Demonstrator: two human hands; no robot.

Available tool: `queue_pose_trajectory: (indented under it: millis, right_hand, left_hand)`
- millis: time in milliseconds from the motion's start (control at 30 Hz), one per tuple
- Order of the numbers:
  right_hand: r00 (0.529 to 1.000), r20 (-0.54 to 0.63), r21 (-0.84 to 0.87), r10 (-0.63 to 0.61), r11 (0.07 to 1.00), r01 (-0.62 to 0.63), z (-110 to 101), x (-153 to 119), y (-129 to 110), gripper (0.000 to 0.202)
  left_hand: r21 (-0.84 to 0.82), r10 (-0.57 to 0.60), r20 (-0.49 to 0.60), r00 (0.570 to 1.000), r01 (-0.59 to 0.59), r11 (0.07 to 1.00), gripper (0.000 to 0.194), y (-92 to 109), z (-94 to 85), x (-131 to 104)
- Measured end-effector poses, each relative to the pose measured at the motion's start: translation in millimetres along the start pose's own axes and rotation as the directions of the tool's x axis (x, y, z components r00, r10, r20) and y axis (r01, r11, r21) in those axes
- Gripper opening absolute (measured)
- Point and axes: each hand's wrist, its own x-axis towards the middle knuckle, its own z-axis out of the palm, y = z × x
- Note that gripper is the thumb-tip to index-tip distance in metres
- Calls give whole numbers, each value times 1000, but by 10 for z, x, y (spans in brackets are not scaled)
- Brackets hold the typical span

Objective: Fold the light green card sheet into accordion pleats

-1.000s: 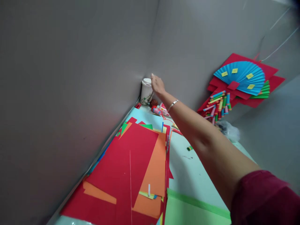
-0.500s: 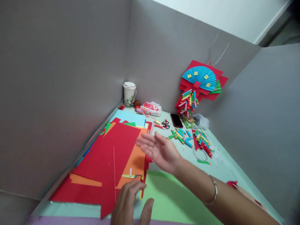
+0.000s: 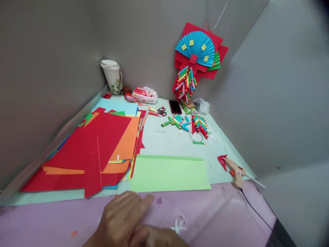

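Observation:
At the bottom middle my left hand (image 3: 122,216) is bent over, its fingers pressed together and pointing right. Whatever it may hold is hidden. My right hand (image 3: 161,236) lies against it at the lower edge, with its fingers mostly covered. Just beyond the hands, a light green paper sheet (image 3: 171,174) lies flat, a fold line near its far edge. To its left is a loose stack of coloured paper with a large red sheet (image 3: 108,130) on top and an orange sheet (image 3: 125,140) showing beneath.
A glue gun (image 3: 238,173) with a black cord rests at the right. Rolled paper tubes (image 3: 177,120), scissors (image 3: 161,111), a phone (image 3: 175,107), tissues (image 3: 145,95) and a lidded cup (image 3: 112,77) stand farther back. A red paper hanging with a blue fan (image 3: 197,46) hangs by the grey wall.
My right hand has drawn back from over the papers to meet my left hand at the bottom. The view has tilted down and swung right, showing the glue gun fully.

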Motion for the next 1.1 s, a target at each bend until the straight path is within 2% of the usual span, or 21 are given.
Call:
queue_pose_trajectory:
  millis: [67, 100, 167, 200, 267, 333, 400, 467, 533, 600, 700, 867, 1000, 1100]
  right_hand:
    - [998, -53, 67, 46, 997, -42, -19, -57, 31, 52]
    - [992, -89, 110, 89, 991, -79, -36, -81, 52, 53]
    - [971, -176, 171, 160, 977, -130, -93, -125, 87, 49]
    - [959, -229, 191, 168, 974, -125, -133, -143, 93, 49]
    - [940, -322, 194, 111, 980, -50, -238, -175, 73, 61]
    - [908, -420, 172, 5, 982, 74, -380, -196, 9, 69]
    - [836, -537, 45, -112, 986, 162, -564, -196, -88, 67]
    - [746, -627, -185, -227, 973, 141, -784, -159, -197, 58]
    - [703, -624, -427, -341, 902, 58, -1019, -78, -291, 45]
    - [691, -559, -619, -458, 785, 21, -1240, 29, -350, 28]
    - [698, -461, -771, -548, 637, -9, -1502, 169, -370, 5]
    - [740, -409, -848, -533, 523, -92, -1741, 230, -286, 14]
    - [748, -410, -870, -522, 470, -149, -1828, 224, -191, 20]
    - [768, -391, -886, -507, 432, -166, -1856, 227, -154, 21]
  left_hand:
    - [45, -65, 6, 998, 65, 997, 29, -88, -41, 29]
    - [78, -140, -19, 990, 141, 987, 24, -119, -58, 57]
    - [129, -254, -66, 965, 261, 957, 17, -135, -74, 126]
    - [143, -272, -78, 959, 281, 949, 15, -120, -68, 162]
    - [142, -243, -59, 968, 249, 958, 12, -64, -30, 220]
    - [126, -211, 12, 978, 207, 970, 10, -13, 37, 255]
    - [130, -202, 113, 973, 187, 974, 10, -10, 112, 279]
    - [156, -205, 199, 958, 175, 972, 12, -72, 181, 315]
    - [192, -224, 240, 945, 180, 965, 16, -191, 238, 383]
    - [242, -255, 253, 933, 194, 951, 21, -343, 286, 482]
    - [309, -279, 292, 915, 186, 933, 28, -572, 355, 633]
    - [341, -337, 386, 859, 207, 917, 31, -824, 478, 703]
    - [362, -414, 464, 783, 259, 896, 29, -897, 537, 678]
    - [367, -436, 504, 745, 272, 889, 26, -911, 552, 682]
